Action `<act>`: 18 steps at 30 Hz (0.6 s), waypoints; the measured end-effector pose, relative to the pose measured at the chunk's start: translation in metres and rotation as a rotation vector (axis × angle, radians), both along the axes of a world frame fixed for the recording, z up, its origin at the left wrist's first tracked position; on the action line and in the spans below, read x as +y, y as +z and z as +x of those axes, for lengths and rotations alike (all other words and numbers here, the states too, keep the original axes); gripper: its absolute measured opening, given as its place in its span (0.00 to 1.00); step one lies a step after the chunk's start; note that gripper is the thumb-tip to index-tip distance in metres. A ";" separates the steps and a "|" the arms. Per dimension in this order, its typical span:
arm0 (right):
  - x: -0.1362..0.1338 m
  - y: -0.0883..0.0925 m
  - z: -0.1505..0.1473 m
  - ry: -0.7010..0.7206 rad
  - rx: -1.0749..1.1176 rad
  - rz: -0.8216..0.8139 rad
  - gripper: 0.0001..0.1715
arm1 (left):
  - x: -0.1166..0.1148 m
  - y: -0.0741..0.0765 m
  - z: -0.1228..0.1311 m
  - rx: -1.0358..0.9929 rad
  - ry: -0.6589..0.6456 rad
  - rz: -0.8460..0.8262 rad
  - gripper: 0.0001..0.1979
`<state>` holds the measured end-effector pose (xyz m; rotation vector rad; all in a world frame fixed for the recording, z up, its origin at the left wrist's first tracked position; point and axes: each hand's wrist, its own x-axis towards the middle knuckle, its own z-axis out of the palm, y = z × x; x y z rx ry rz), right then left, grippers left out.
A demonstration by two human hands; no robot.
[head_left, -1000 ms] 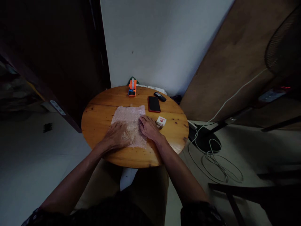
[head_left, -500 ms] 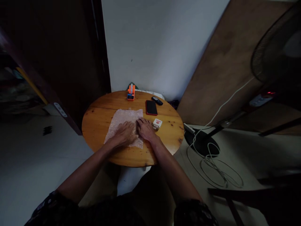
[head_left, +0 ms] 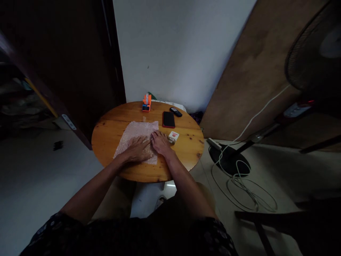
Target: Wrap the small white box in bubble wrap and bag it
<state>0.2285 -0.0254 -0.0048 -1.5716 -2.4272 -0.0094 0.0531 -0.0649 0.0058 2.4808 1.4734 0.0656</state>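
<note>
Left hand (head_left: 139, 149) palm down on the sheet of bubble wrap (head_left: 140, 128), fingers loosely spread, thumb side toward the other hand. Right hand (head_left: 160, 142) just beside it, fingers side by side, fingertips on the wrap's right part. Neither looks to be pinching; palms hidden, so can't tell if anything is under them. Wrap lies on the near-middle part of the round wooden table (head_left: 189, 144), shiny and crinkled between the hands. Small white box (head_left: 174, 135) just right of the right hand: red round mark plus red print on top, too small to read. Beyond it, flat black device (head_left: 168, 120) with red edge; dark handset (head_left: 176, 112) next to that, markings not legible. Orange tape dispenser (head_left: 146, 102) with blue part and a clear roll near the far rim; can't make out a brand. Green item (head_left: 152, 96) behind it. Off the table: pale wall (head_left: 181, 46), wood panel (head_left: 247, 71), fan (head_left: 311, 53) with a red light on its stand, white cable (head_left: 255, 115) looped on the floor. Diff vs 1.0 s ago: left hand has shifted right across the wrap, closer to the right hand, baring more of the left edge. Foot (head_left: 160, 201) now shows below the table. Box, device, handset, dispenser: same layout.
</note>
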 end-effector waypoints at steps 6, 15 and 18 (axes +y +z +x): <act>-0.002 0.002 -0.001 -0.021 -0.017 -0.011 0.24 | -0.001 0.001 -0.001 0.004 0.001 -0.034 0.42; 0.002 -0.001 0.000 -0.013 -0.031 0.016 0.24 | 0.001 0.000 -0.003 -0.014 -0.017 0.002 0.43; 0.003 0.000 0.000 -0.021 -0.030 0.016 0.24 | 0.001 -0.001 -0.006 -0.033 -0.035 0.021 0.43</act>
